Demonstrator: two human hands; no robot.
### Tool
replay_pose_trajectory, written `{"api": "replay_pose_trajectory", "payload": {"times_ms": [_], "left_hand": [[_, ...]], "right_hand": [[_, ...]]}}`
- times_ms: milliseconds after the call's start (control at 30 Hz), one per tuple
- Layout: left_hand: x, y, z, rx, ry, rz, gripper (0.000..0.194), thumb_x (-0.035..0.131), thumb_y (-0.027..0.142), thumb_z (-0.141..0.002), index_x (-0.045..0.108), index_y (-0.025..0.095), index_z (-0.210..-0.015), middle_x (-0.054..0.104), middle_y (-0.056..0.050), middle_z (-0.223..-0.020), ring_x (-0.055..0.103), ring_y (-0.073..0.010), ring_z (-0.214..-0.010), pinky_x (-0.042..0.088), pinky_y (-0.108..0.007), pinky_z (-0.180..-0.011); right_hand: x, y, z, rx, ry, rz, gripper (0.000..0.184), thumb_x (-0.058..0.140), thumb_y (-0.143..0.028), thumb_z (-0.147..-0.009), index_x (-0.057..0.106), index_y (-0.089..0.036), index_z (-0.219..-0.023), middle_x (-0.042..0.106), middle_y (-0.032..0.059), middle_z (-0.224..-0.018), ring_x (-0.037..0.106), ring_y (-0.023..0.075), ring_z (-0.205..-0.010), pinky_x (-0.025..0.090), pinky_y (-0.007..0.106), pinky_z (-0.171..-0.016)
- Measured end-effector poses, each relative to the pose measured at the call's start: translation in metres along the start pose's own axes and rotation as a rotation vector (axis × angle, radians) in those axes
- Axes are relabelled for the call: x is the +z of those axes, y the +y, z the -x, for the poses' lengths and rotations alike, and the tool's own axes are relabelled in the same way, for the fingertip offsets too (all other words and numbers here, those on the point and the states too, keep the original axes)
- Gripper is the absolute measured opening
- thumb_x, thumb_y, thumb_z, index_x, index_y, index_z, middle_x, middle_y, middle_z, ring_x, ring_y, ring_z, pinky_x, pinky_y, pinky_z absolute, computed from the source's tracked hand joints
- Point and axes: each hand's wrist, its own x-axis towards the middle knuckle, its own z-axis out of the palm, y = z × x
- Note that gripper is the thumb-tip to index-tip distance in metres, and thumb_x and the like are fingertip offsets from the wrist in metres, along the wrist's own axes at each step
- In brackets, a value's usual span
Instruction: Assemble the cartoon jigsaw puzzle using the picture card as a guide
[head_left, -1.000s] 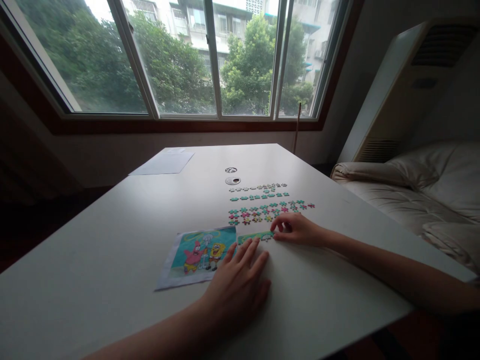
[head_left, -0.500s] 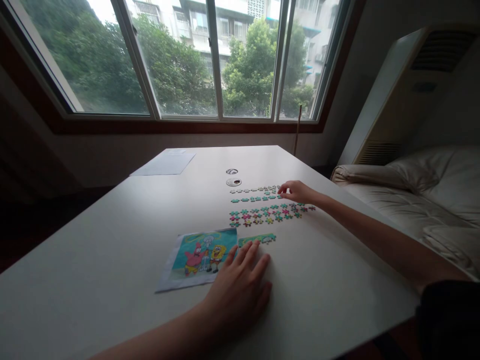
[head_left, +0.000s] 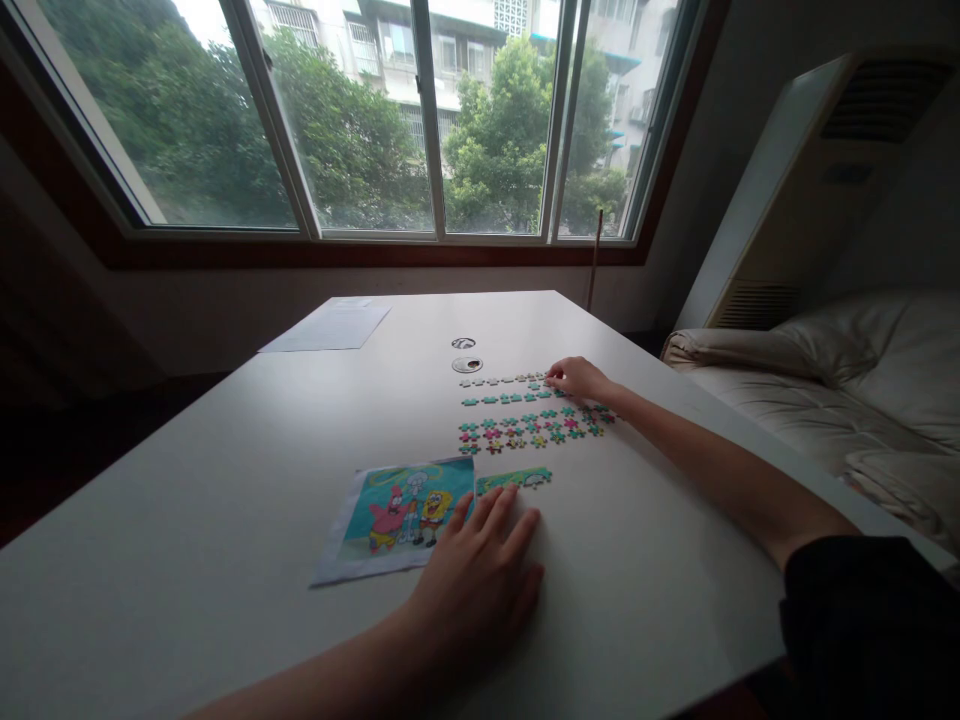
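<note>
Head view: person's left hand (head_left: 484, 560) spread, palm down, fingertips at near edge of joined puzzle strip (head_left: 536, 477), right of cartoon picture sheet (head_left: 390, 515), on white worktop (head_left: 225, 500). Right hand (head_left: 581, 378) farther off, fingers bunched at right end of far rows of loose puzzle pieces (head_left: 531, 397); can't tell if gripping one. Paper (head_left: 330, 328) far left.

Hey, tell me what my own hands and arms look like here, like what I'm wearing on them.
Your left hand and right hand are ungloved. A dark, seemingly black sleeve covers your right arm above a bare forearm; your left arm is bare as far as it shows.
</note>
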Motion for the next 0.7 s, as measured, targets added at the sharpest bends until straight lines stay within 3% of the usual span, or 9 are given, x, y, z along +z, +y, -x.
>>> {"api": "replay_pose_trajectory", "payload": {"times_ms": [400,700], "left_hand": [[-0.001,0.000,0.000,-0.002,0.004,0.010,0.041,0.042,0.038,-0.089,0.045,0.024,-0.126,0.042,-0.011,-0.136,0.036,-0.0286,-0.124,0.026,-0.051,-0.102],[-0.002,0.003,0.000,-0.004,-0.002,0.012,0.041,0.042,0.039,-0.089,0.046,0.023,-0.125,0.042,-0.011,-0.135,0.036,-0.0293,-0.124,0.027,-0.052,-0.102]], "right_hand": [[-0.009,0.004,-0.002,-0.056,-0.015,-0.041,0.026,0.055,-0.034,-0.080,0.071,-0.017,-0.092,0.070,0.0060,-0.087,0.061,0.0156,-0.074,0.042,0.024,-0.067],[-0.007,-0.009,-0.017,-0.150,-0.121,-0.101,0.024,0.063,-0.033,-0.072,0.072,-0.018,-0.089,0.069,0.0034,-0.081,0.059,0.0133,-0.070,0.041,0.021,-0.062]]}}
